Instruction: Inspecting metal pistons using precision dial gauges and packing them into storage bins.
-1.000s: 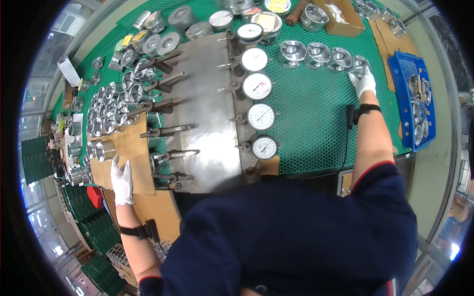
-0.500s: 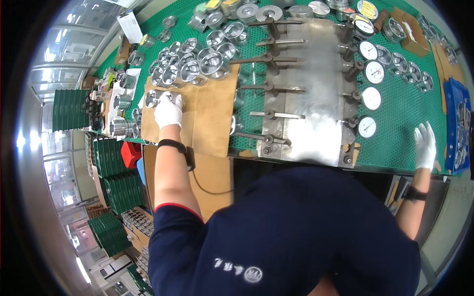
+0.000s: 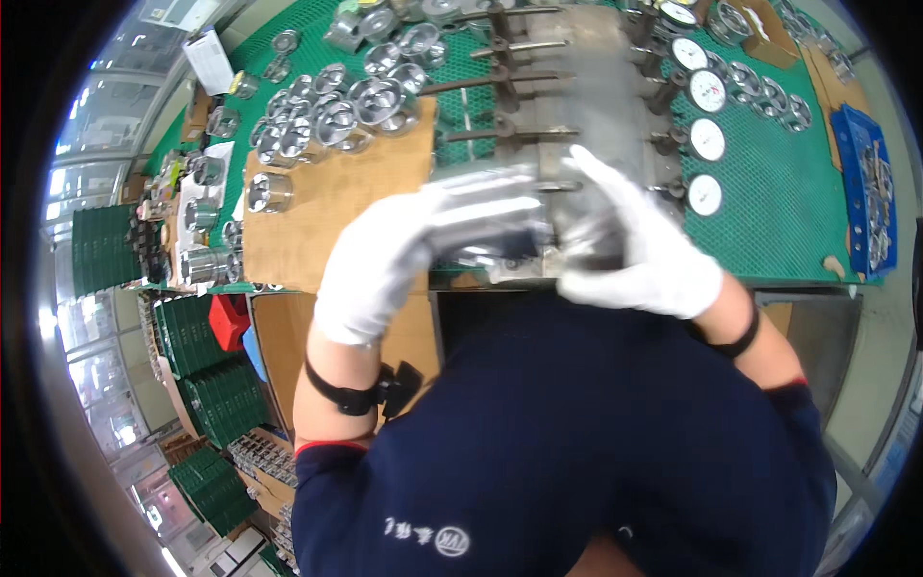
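Observation:
A shiny metal piston, smeared by motion, lies sideways in my white-gloved left hand, whose fingers wrap round its left end. Its grooved side faces up, over the near edge of the metal fixture. Just to its right is my gloved right hand, fingers and thumb spread apart. Blur hides whether that hand touches the piston. Below both hands is the steel plate of the fixture, lined with clamp rods and round dial gauges. Another piston stands on the brown cardboard to the left.
Several pistons cluster at the cardboard's far edge. More pistons stand in a row on the green mat right of the gauges. A blue tray of metal parts sits at the far right. Green crates stack up at the left.
My left hand has lifted a piston off the cardboard and brought it right, to the fixture. My right hand has come in from the right side of the mat. The view has shifted.

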The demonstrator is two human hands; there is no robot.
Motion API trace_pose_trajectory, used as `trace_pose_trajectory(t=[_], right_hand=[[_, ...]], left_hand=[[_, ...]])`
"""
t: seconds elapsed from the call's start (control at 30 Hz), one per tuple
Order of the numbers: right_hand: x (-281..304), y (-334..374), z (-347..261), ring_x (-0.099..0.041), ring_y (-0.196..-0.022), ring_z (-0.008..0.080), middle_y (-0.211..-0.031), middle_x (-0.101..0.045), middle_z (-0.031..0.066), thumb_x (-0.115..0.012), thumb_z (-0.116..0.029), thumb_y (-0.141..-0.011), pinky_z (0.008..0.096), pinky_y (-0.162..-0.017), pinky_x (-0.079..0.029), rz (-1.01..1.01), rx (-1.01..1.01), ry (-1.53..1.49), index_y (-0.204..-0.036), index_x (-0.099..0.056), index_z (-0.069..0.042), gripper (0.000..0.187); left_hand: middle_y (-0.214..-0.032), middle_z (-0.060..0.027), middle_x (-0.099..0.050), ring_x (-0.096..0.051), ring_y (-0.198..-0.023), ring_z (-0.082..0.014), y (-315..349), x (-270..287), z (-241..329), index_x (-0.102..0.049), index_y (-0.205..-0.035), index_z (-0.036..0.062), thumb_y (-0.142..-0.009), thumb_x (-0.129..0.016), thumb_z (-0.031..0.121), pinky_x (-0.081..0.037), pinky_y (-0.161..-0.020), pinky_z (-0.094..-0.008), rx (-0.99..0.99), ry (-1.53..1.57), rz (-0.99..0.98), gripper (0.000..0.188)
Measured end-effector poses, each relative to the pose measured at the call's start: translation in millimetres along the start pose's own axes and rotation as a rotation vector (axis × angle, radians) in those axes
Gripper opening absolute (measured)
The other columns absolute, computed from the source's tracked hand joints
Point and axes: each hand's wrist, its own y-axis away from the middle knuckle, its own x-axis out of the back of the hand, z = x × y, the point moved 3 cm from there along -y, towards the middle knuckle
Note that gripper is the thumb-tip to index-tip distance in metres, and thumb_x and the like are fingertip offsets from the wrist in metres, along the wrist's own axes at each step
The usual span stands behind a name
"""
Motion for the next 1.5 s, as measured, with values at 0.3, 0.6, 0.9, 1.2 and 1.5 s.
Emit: trace_pose_trajectory(t=[0.3, 0.6, 0.9, 1.2, 1.5], right_hand=[[29.1, 8.2, 48.3, -0.066, -0.083, 0.0328, -0.116, -0.057, 0.0140, -0.080, -0.026, -0.073, 0.0394, -0.069, -0.056, 0.199, 0.271, 0.954, -0.150, -0.038, -0.014, 0.088], [36.9, 43.6, 72.7, -0.071, -0.081, 0.0284, -0.109, -0.063, 0.0187, -0.068, -0.013, -0.089, 0.0356, -0.073, -0.060, 0.248, -0.118, 0.198, -0.154, -0.029, -0.005, 0.076], [26.3, 47.6, 89.0, -0.070, -0.068, 0.0233, -0.097, -0.064, 0.0151, -0.060, -0.012, -0.095, 0.0345, -0.064, -0.062, 0.130, -0.423, -0.511, -0.159, 0.003, -0.009, 0.090], [25.2, 45.6, 90.0, -0.071, -0.068, 0.0255, -0.105, -0.066, 0.0189, -0.060, -0.014, -0.096, 0.0323, -0.060, -0.061, 0.144, -0.417, -0.507, -0.159, 0.001, -0.010, 0.088], [28.9, 41.1, 92.2, -0.069, -0.063, 0.0247, -0.094, -0.063, 0.0143, -0.062, -0.010, -0.093, 0.0378, -0.059, -0.063, 0.157, -0.421, -0.518, -0.159, 0.002, -0.013, 0.091]], left_hand=[[-0.101, -0.0174, -0.067, -0.067, -0.088, -0.0317, -33.4, -96.5, 57.2, -0.058, -0.128, 0.0001, -0.089, -0.069, 0.019, -0.052, -0.083, -0.0395, 0.013, -0.174, -0.182, 0.045], [-0.116, -0.0190, -0.061, -0.060, -0.106, -0.0371, -61.4, -156.0, 43.0, -0.045, -0.141, -0.0015, -0.072, -0.085, 0.027, -0.050, -0.091, -0.0434, -0.415, -0.366, 0.062, 0.085], [-0.117, -0.0182, -0.060, -0.061, -0.107, -0.0364, -83.3, -160.8, 50.0, -0.041, -0.144, -0.0031, -0.070, -0.083, 0.005, -0.050, -0.093, -0.0417, -0.427, -0.104, 0.085, 0.085], [-0.120, -0.0204, -0.059, -0.060, -0.109, -0.0357, -85.1, -163.4, 47.5, -0.041, -0.143, -0.0051, -0.072, -0.086, 0.014, -0.050, -0.095, -0.0410, -0.365, -0.092, 0.076, 0.086], [-0.121, -0.0221, -0.060, -0.060, -0.111, -0.0381, -88.6, -167.6, 46.4, -0.044, -0.140, -0.0060, -0.072, -0.086, 0.018, -0.050, -0.096, -0.0423, -0.376, -0.080, 0.118, 0.084]])
